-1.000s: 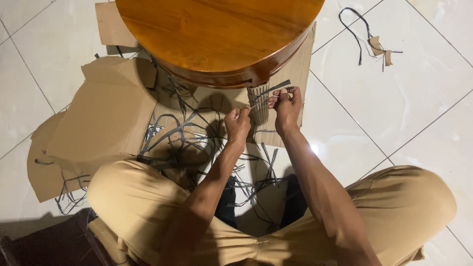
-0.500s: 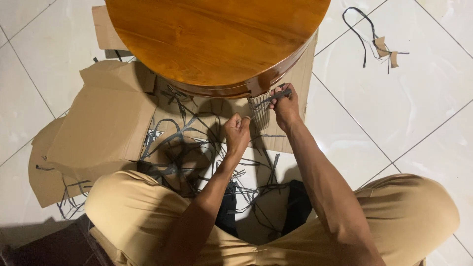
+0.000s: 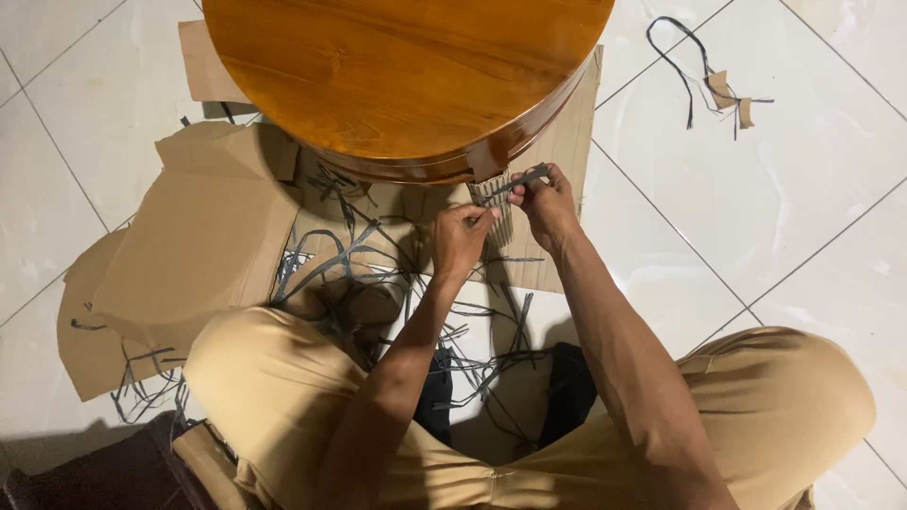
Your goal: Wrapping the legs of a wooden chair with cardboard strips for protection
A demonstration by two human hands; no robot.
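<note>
where the round wooden table (image 3: 406, 76) overhangs its wrapped leg (image 3: 493, 203), both hands meet at the wrapping: the right hand (image 3: 546, 203) is the higher and nearer one, its fingertips pinched shut on a dark strap (image 3: 525, 177) that runs from the leg's top out toward the right, its long axis close to level and tilted slightly upward at the right end. the left hand (image 3: 460, 236) sits just below and to the left, fingers curled narrow against the ribbed cardboard around the leg; whether it grips a strap end or only steadies the cardboard cannot be told. the strap thus lies between the two hands, touching the right fingers, just beside the left, and hard under the table's rim.

surface: pale glossy floor tiles (image 3: 812, 189) with diagonal joints. flattened cardboard sheets (image 3: 198, 236) lie under and to the left of the table, and another sheet (image 3: 567, 151) stands or leans behind the hands. loose dark strap cuttings (image 3: 350, 255) are strewn over the cardboard and between the person's knees. a further strap scrap with small cardboard bits (image 3: 723, 90) lies well apart at upper right.

room: the person sits low with tan-trousered legs (image 3: 784, 406) spread to either side of the work; a dark brown object (image 3: 104, 472) shows at lower left, too cropped to identify.
</note>
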